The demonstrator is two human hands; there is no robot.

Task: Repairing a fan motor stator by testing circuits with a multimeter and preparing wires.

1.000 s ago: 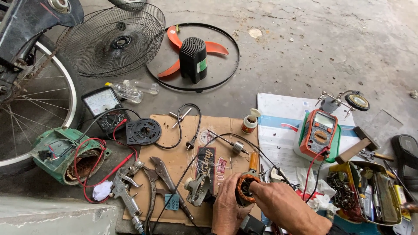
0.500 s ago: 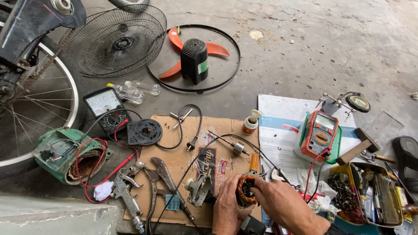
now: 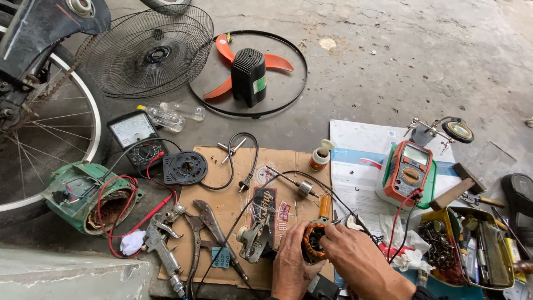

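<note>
My left hand and my right hand both grip a small motor stator with copper-coloured windings, held low over a cardboard sheet on the concrete floor. An orange-handled tool lies just above the stator. A metal motor part rests left of my left hand. A rotor shaft lies further up on the cardboard, beside black wires.
An orange digital multimeter stands to the right, an analogue meter to the left. Pliers, a spray gun, a green motor housing, a fan grille, fan blades, a bicycle wheel and a parts tin surround the cardboard.
Both hands stay on the stator and shift only slightly; the view has drifted a little.
</note>
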